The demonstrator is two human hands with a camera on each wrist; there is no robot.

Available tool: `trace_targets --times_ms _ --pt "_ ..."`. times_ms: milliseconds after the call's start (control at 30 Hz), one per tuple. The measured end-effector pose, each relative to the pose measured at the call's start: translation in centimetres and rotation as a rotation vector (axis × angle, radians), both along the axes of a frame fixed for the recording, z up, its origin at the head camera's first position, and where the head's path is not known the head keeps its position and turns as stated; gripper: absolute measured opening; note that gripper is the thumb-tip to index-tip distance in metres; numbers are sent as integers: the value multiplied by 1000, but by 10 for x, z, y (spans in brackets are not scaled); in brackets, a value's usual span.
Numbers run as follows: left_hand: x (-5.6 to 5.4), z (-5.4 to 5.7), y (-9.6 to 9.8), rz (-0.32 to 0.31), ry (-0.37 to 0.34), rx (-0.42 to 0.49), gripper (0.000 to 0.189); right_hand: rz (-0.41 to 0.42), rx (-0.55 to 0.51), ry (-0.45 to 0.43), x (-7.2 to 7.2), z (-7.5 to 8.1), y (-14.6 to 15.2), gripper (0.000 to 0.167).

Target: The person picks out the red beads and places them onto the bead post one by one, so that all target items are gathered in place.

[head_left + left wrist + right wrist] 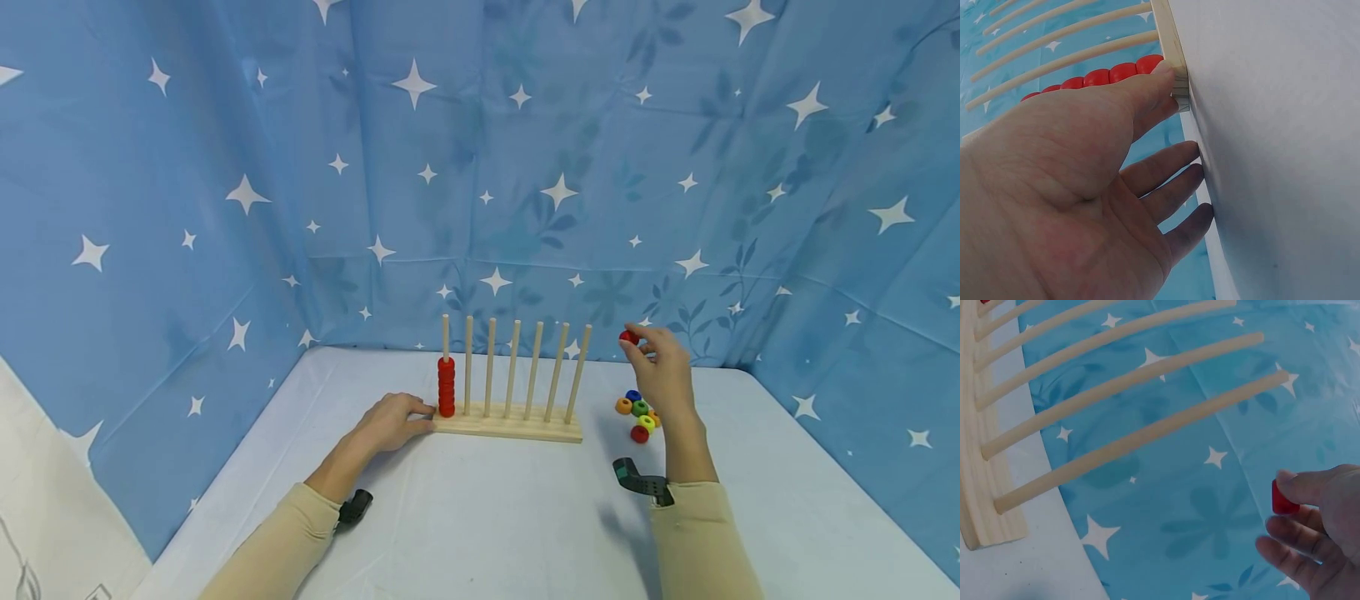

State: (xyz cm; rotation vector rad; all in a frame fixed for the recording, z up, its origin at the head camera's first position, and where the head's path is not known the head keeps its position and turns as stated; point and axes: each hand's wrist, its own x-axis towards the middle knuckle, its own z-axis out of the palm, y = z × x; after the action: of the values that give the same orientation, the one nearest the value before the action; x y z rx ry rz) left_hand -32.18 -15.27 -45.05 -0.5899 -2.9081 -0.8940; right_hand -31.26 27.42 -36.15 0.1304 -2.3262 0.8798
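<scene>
A wooden peg rack (510, 427) with several upright rods stands on the white table. Its leftmost rod carries a stack of red beads (446, 387); the other rods are bare. At the rack's left end, the thumb and forefinger of my left hand (386, 423) pinch the base, while the other fingers extend past it in the left wrist view. Raised to the right of the rack, my right hand (663, 371) holds one red bead (1284, 500) between thumb and fingertips. That bead is apart from the rods, at about the height of their tops.
Below the right hand lies a small group of loose beads: a red bead (640, 434), a yellow bead (647, 423), a green bead (640, 408), a blue bead (633, 395) and orange ones (623, 406). A blue star-patterned curtain (480, 208) hangs behind the table.
</scene>
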Motion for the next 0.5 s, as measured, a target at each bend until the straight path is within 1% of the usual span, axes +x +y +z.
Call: trace_targets --times_ms 167,300,400,500 --pt "-1 0 0 4 2 -3 29 7 -56 80 4 9 -10 41" --pt "0 0 0 6 1 0 28 8 -94 166 4 14 -18 38" --pt "0 0 0 8 0 0 29 33 -102 243 4 17 -23 33" --pt "-1 -1 -1 9 -6 -4 29 83 -104 322 5 20 -27 31"
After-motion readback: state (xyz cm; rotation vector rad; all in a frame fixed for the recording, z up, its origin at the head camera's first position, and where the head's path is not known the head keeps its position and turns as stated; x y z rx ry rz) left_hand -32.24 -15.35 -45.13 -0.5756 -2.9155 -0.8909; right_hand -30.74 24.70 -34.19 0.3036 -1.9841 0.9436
